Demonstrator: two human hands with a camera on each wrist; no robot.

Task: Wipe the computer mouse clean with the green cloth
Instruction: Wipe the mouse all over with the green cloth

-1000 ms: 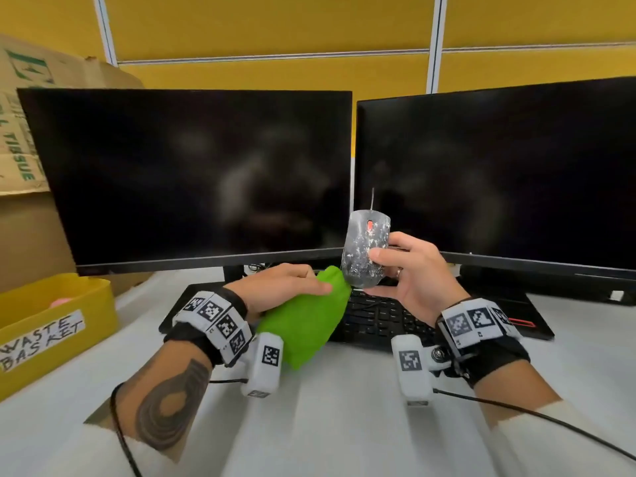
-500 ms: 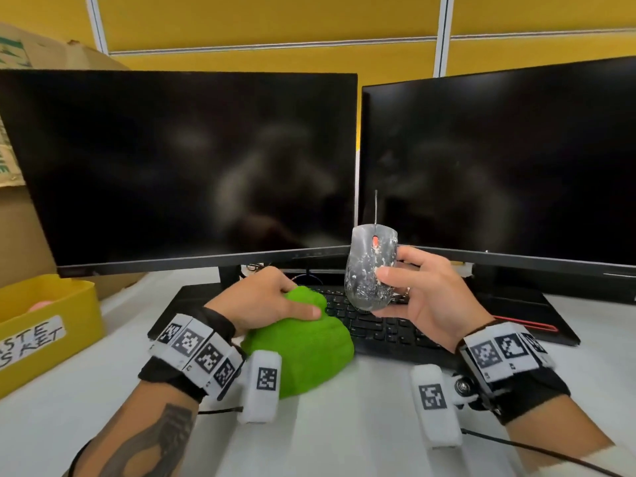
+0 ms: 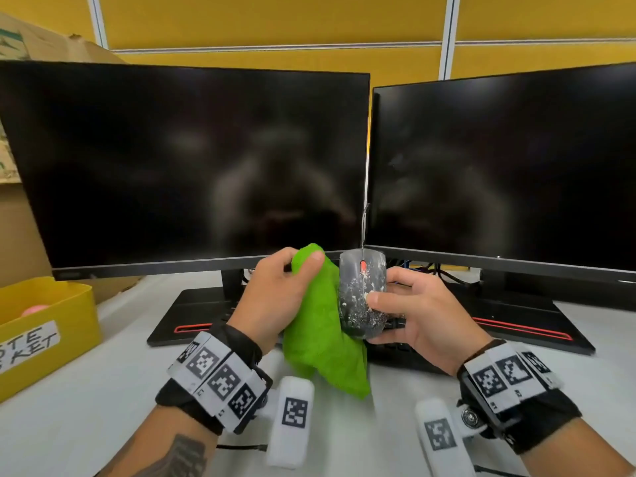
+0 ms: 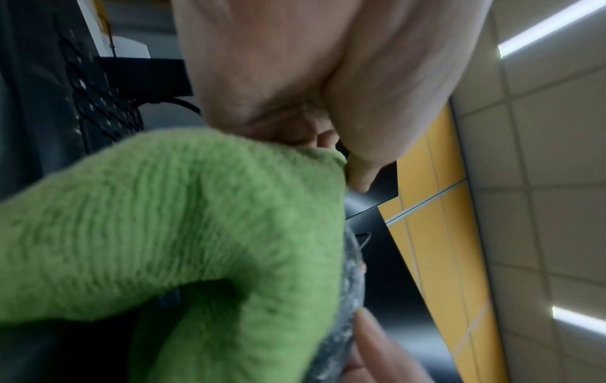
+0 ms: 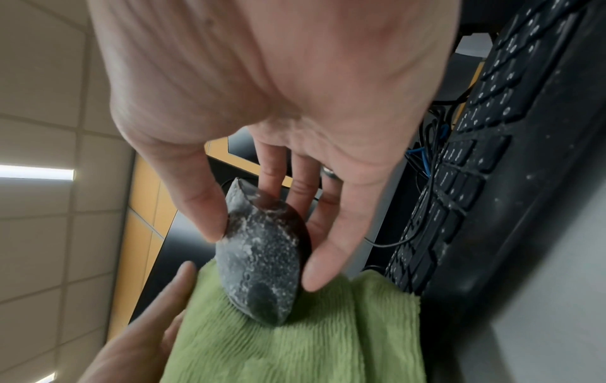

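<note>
A black wired mouse (image 3: pixel 362 293) speckled with white grime is held upright above the keyboard. My right hand (image 3: pixel 395 301) grips it, thumb on its top face and fingers behind it. In the right wrist view the mouse (image 5: pixel 262 254) stands nose-up with its rear end on the cloth (image 5: pixel 295 337). My left hand (image 3: pixel 289 280) holds the green cloth (image 3: pixel 320 325) bunched in its fingers, and the cloth touches the mouse's left side. The cloth (image 4: pixel 170 233) fills the left wrist view, with the mouse's edge (image 4: pixel 347 298) beside it.
Two dark monitors (image 3: pixel 192 166) (image 3: pixel 509 166) stand close behind the hands. A black keyboard (image 5: pixel 475 168) lies under the hands. A yellow waste basket (image 3: pixel 44 332) sits at the left edge of the white desk (image 3: pixel 344 442), with cardboard boxes (image 3: pixel 20 235) behind it.
My left hand has lifted the cloth off the desk and brought it up against the mouse's left side. The right hand has kept its grip on the mouse and turned it slightly.
</note>
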